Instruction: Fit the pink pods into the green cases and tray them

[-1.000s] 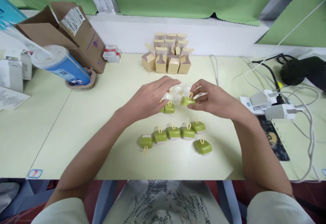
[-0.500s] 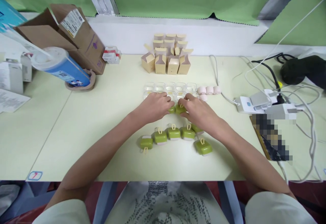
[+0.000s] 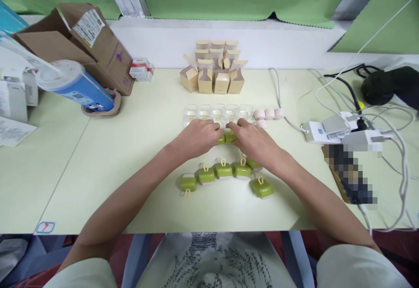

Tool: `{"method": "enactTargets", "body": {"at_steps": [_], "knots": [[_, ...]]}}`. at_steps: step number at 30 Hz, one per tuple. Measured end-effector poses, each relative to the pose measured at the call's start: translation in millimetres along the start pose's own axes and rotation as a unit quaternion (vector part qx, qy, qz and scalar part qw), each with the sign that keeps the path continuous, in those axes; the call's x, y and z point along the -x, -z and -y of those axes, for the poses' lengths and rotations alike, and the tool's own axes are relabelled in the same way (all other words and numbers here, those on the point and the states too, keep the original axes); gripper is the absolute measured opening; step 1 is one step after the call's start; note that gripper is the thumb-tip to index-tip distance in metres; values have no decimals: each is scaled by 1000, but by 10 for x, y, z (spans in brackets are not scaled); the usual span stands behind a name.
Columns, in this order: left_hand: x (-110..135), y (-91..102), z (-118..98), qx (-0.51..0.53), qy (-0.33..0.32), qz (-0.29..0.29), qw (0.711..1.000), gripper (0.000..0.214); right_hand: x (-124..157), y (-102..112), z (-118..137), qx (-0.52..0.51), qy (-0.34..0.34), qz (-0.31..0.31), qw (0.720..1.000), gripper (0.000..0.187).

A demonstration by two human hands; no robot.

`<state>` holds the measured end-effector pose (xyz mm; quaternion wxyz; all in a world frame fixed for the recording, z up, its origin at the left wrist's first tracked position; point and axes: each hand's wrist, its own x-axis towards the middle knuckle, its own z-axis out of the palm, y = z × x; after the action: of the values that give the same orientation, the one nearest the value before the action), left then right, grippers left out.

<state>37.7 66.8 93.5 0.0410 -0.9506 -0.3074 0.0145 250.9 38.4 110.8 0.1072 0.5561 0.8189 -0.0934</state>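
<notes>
Together, left hand [image 3: 196, 137] and right hand [image 3: 255, 142] pinch green cases [image 3: 226, 138]; a slip could scatter the near row [image 3: 224, 170]

The green case [image 3: 230, 137], held raised in the right hand [image 3: 255, 142] a second ago, has been brought down onto the table [image 3: 131, 148]. Both hands have been drawn together over it, the left hand [image 3: 196, 137] lowered beside the right, and the clear trays [image 3: 216, 111] and pink pieces [image 3: 269, 114] have been uncovered.

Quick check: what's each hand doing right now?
Left hand: curled on a green case, fingers over it.
Right hand: curled on the neighbouring green case; whether either is gripped or just touched cannot be told.
</notes>
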Motion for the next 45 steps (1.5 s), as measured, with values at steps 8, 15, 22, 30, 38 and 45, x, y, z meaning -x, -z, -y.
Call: {"method": "enactTargets", "body": {"at_steps": [8,15,22,30,38,45], "knots": [[24,6,21,8,3,-9,1000,12,333,333,-368,-47,15,81,996,18],[2,-16,-5,-2,1,-2,1000,12,248,238,-261,-21,32,198,979,32],[66,13,59,51,-5,-75,996,27,251,236,-469,-83,79,203,973,24],[70,94,-51,389,-15,-249,887,49,185,423,-724,-525,136,-15,840,48],[-7,-60,85,480,118,-305,814,56,-32,98,-322,-394,114,-265,873,60],[-3,-21,35,492,108,-260,824,52,13,28,-272,-212,121,-304,921,43]]}}
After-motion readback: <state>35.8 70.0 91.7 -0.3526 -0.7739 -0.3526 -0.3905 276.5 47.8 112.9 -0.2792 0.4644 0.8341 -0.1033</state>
